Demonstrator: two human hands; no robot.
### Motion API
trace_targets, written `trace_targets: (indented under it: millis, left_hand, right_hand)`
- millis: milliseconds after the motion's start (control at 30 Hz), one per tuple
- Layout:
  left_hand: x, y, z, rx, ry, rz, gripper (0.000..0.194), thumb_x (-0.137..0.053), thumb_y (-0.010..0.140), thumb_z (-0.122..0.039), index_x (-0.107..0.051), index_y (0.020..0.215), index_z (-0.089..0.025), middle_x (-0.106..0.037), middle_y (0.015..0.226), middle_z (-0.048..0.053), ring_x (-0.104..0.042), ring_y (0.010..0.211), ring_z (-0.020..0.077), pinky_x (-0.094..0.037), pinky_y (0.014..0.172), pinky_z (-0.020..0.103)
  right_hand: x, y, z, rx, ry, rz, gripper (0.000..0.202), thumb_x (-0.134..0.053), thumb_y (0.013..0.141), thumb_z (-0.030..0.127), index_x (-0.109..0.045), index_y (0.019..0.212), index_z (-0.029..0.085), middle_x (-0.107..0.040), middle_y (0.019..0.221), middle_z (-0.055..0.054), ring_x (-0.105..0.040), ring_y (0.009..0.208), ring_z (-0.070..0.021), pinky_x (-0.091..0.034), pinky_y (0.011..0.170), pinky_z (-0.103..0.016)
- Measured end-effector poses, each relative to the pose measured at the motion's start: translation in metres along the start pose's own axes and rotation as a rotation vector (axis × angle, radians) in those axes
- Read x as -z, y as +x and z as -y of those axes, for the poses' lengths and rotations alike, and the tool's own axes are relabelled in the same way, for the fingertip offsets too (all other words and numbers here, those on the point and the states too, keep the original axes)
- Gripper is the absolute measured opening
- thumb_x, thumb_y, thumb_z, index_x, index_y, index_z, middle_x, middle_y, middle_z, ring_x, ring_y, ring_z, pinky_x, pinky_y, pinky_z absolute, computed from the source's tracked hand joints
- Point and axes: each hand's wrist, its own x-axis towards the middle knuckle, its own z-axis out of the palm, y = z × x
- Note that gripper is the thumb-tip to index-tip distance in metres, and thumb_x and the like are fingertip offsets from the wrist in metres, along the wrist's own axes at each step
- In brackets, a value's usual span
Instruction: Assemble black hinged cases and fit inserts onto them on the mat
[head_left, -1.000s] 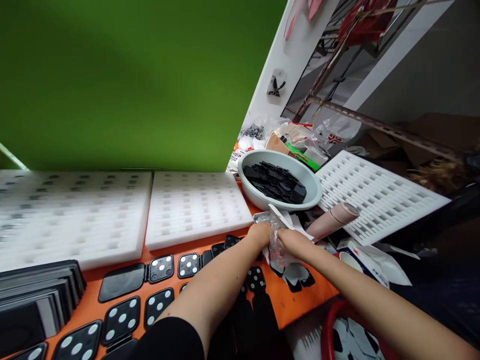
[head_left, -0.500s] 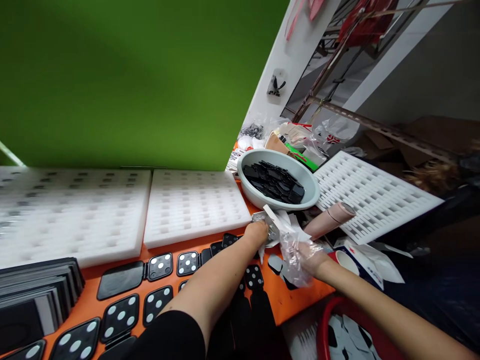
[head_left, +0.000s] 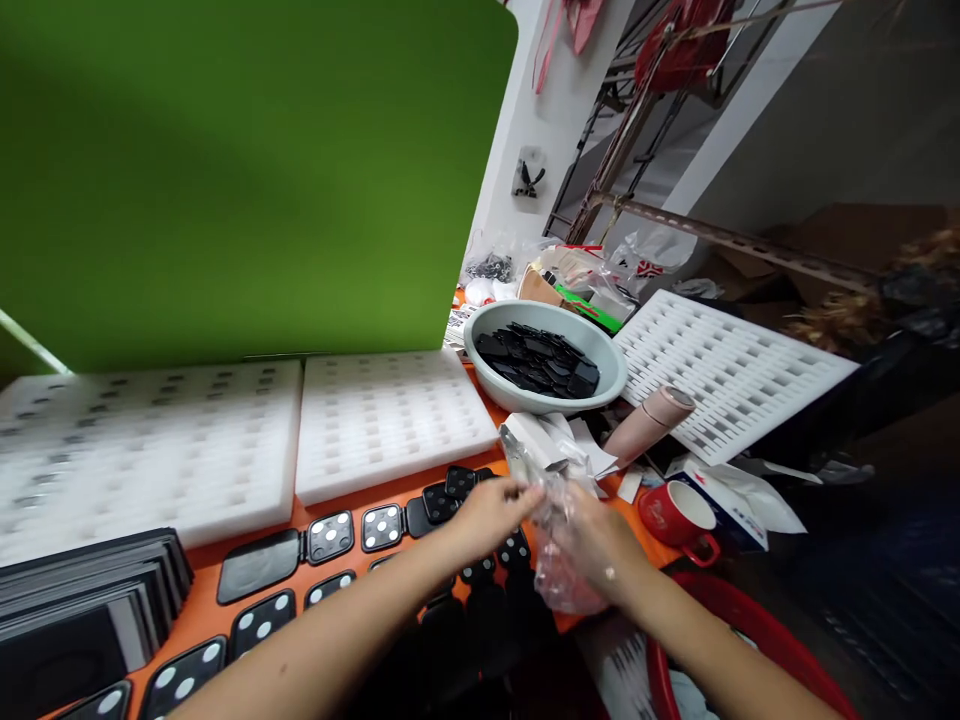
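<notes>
Both hands meet over the front right of the orange table at a crumpled clear plastic bag (head_left: 566,585). My left hand (head_left: 491,515) pinches the bag's upper edge between its fingertips. My right hand (head_left: 600,540), slightly blurred, is closed around the bag from the right. Behind them lie white papers (head_left: 536,440) and more clear plastic. Black square pieces with white dots (head_left: 330,537) lie in rows to the left, some hidden beneath my left forearm. Beyond the papers stands a pale basin (head_left: 491,385) holding many black flat pieces (head_left: 540,360).
White foam trays (head_left: 390,420) line the back, with a stack of black sheets (head_left: 97,600) at the left. At the right are a pink bottle (head_left: 649,425), a red mug (head_left: 675,515), a slotted white panel (head_left: 735,370) and a red tub (head_left: 780,640) below the table edge.
My left hand has left the papers and come down to the bag. My right hand has shifted slightly left, bringing the hands together. The red mug is more exposed, and the view has shifted.
</notes>
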Motion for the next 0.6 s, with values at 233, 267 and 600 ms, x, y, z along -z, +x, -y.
trace_targets:
  millis: [233,267,600]
  left_hand:
    - [-0.006,-0.088,-0.002,0.13,-0.287,-0.077,0.041,-0.04,0.088,-0.043,-0.063,0.068,-0.016,-0.065,0.067,0.003,-0.057,0.063,0.0177,-0.042,0.059,0.026]
    - [-0.004,-0.093,-0.003,0.117,-0.192,-0.079,0.043,-0.037,0.089,-0.042,-0.062,0.064,-0.017,-0.064,0.064,0.004,-0.056,0.061,0.0174,-0.041,0.058,0.026]
    - [0.012,-0.157,-0.021,0.063,-0.543,0.237,0.052,-0.034,0.088,-0.056,-0.058,0.062,-0.018,-0.057,0.061,0.002,-0.05,0.056,0.0144,-0.041,0.057,0.025]
  right_hand:
    - [-0.019,-0.04,0.047,0.459,0.127,0.033,0.014,-0.044,0.083,0.018,-0.058,0.082,0.017,-0.057,0.081,-0.005,-0.053,0.063,-0.0135,-0.037,0.055,-0.023]
    - [-0.019,-0.044,0.048,0.475,0.126,0.047,0.015,-0.044,0.083,0.017,-0.058,0.081,0.017,-0.057,0.079,-0.005,-0.052,0.062,-0.0138,-0.037,0.055,-0.023]
    - [0.005,-0.082,0.074,0.442,0.892,0.589,0.027,-0.054,0.084,0.04,-0.06,0.074,0.016,-0.055,0.068,0.001,-0.048,0.062,-0.0106,-0.038,0.058,-0.022]
